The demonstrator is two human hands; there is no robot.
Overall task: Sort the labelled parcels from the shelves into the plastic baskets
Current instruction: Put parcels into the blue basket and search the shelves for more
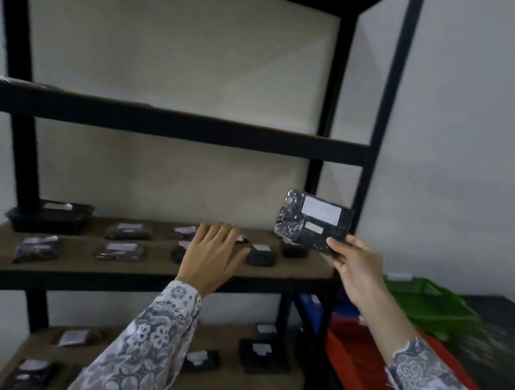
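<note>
Head view: right hand (355,271) pinches black labelled parcel (312,220) by lower corner, raised beside shelf post. Left hand (213,255) flat, empty, over middle shelf (76,262) parcels. Risk: corner pinch slips; blurred label misread, wrong basket (428,299).

We have one view only, worn on the head, so nothing is shared with a second view. We look forward and slightly down, standing close to the shelving unit (173,124), which fills the picture from nine to one o'clock. Its middle board sits just within arm's reach, as the left hand (213,255) over it shows. The baskets (428,302) lie low at four o'clock. Wide-angle bending tilts the uprights, and the edges are blurred.
</note>
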